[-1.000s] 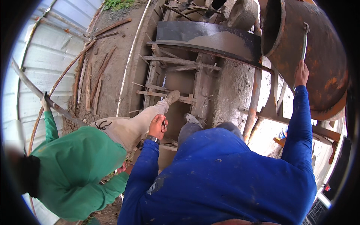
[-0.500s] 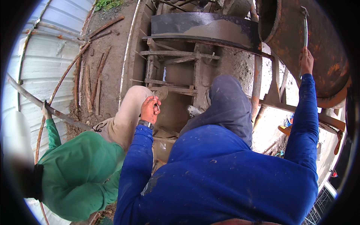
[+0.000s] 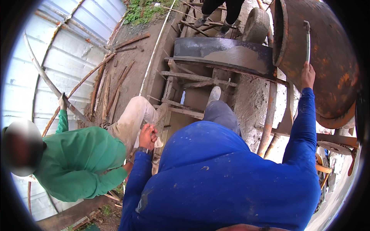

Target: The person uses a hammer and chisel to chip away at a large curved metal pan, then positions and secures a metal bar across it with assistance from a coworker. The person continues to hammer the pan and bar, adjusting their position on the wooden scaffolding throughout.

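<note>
My right hand (image 3: 308, 76) grips the lower end of a metal handle bar (image 3: 307, 40), which stands against the rusty mixer drum (image 3: 323, 61) on the right. My right arm reaches forward and out to it. Nearer my body, my left hand (image 3: 147, 135) is closed in front of my belly, with a watch (image 3: 144, 149) on the wrist. Whatever its fingers hold, if anything, is hidden. In front of the drum's mouth lies a curved dark metal chute (image 3: 227, 57), smeared with wet grey mortar. My left hand is close to the co-worker's light trousers.
At left a co-worker in a green top (image 3: 81, 158) grasps a long pole (image 3: 52, 82) by a white metal fence (image 3: 77, 30). Timber framing (image 3: 192, 82) crosses the trench below. Another person's boots (image 3: 224, 29) and a tyre (image 3: 257, 26) are beyond the chute. Loose boards (image 3: 106, 96) lie left.
The view has shifted, bringing the far person's legs and the tyre into sight. My left hand has moved closer to my body; my right hand still grips the bar. My foot has stepped forward.
</note>
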Demonstrator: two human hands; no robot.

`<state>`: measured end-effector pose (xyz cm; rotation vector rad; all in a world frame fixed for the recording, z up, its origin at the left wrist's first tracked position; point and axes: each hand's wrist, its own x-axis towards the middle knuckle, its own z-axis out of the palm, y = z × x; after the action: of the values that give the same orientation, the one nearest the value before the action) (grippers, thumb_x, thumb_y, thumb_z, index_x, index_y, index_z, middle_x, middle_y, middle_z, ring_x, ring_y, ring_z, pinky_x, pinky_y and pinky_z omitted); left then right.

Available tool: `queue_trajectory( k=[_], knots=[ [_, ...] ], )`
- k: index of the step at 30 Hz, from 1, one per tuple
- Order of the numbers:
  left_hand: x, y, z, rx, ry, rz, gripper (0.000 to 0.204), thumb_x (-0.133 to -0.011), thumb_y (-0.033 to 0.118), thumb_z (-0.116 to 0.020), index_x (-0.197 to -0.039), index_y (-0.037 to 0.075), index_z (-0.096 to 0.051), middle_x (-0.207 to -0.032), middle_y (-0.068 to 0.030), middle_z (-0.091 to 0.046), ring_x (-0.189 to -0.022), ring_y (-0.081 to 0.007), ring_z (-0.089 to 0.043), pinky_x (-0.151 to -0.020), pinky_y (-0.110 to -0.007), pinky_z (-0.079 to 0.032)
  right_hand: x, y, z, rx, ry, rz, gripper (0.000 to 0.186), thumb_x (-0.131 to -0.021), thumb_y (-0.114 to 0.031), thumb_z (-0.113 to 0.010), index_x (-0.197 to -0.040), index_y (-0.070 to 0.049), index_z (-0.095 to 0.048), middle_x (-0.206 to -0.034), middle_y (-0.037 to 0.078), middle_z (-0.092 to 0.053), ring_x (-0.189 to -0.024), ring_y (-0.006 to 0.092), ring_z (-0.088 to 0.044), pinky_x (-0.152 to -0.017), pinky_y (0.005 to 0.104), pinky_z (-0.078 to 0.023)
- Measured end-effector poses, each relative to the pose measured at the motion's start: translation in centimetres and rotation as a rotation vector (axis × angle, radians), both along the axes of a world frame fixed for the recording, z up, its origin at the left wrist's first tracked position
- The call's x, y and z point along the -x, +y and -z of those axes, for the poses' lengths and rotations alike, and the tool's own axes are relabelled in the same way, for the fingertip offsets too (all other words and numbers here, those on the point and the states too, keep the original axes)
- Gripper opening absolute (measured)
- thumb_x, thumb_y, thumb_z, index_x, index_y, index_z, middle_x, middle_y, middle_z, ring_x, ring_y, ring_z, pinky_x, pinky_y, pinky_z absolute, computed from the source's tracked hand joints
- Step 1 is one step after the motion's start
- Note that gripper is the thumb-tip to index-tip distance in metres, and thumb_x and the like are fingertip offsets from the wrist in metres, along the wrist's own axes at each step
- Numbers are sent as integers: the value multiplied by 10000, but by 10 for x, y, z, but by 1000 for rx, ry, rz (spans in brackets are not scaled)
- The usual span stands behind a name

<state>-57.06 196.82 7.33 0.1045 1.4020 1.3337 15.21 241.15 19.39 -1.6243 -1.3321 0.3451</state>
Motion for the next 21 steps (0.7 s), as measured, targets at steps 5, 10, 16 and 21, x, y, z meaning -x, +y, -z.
queue_trajectory(
  k=[5,10,16,21],
  knots=[
    [8,-14,21,94,49,-69,90,-1053,149,-620,-1116,136,-558,-810,-74,-641,-469,-75,-413,-414,-251,-312,20,5,16,-38,7,28,512,-1104,-478,-555,-952,6,-629,-738,4,-499,-698,123,-456,-642,319,-407],
    [14,33,31,142,68,57,64,-1040,134,-611,-1088,129,-569,-796,-78,-638,-457,-69,-383,-412,-256,-279,34,3,24,-47,-12,97,471,-1107,-438,-566,-942,1,-618,-722,31,-506,-687,126,-475,-634,330,-418],
    [13,129,11,159,49,109,46,-1049,124,-590,-1089,104,-582,-798,-78,-635,-466,-68,-390,-424,-246,-294,72,6,29,-147,60,173,437,-1116,-402,-565,-925,-13,-626,-701,-12,-507,-642,98,-443,-579,302,-369],
    [36,216,18,144,109,161,95,-1054,154,-615,-1120,85,-622,-811,-50,-627,-516,-68,-430,-451,-228,-337,114,23,29,-91,263,34,389,-1132,-395,-532,-1024,-35,-635,-691,-41,-495,-596,45,-430,-534,239,-316]
  ],
)
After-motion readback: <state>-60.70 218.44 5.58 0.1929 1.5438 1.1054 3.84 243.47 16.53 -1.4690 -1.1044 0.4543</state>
